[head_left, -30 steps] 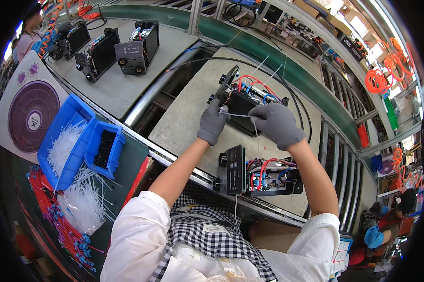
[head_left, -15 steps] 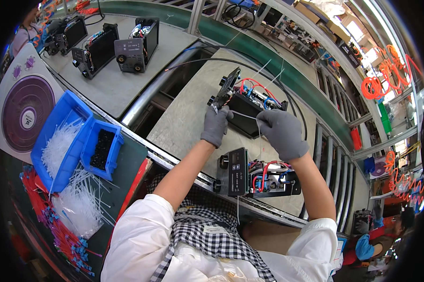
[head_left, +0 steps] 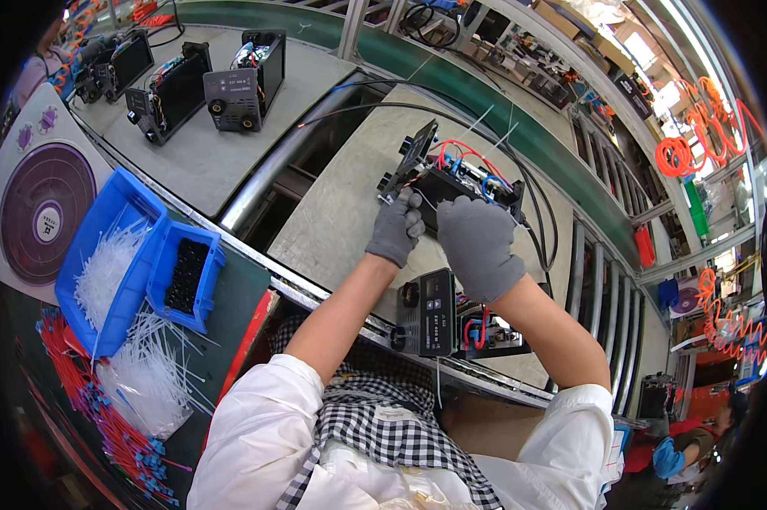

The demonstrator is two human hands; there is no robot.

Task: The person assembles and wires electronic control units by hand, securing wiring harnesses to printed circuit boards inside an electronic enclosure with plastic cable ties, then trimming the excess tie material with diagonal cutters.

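Grey gloves over black casing, red and blue wiring

Grey knitted glove on the left hand [head_left: 396, 228], the same grey on the right hand [head_left: 478, 246]; black open-topped electronics unit [head_left: 461, 185] showing red and blue wires; bright blue plastic bins [head_left: 116, 223] holding white cable ties [head_left: 104, 270]; black-and-white checked apron [head_left: 382, 425] over white sleeves [head_left: 260, 425].

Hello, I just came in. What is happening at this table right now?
A person in grey gloves is working on an open black electrical unit with red and blue wires, on a grey work table. The left hand and the right hand both rest on its near side. A second similar unit lies closer to the person. To the left, blue bins hold white cable ties and small black parts. Three more units stand farther back.
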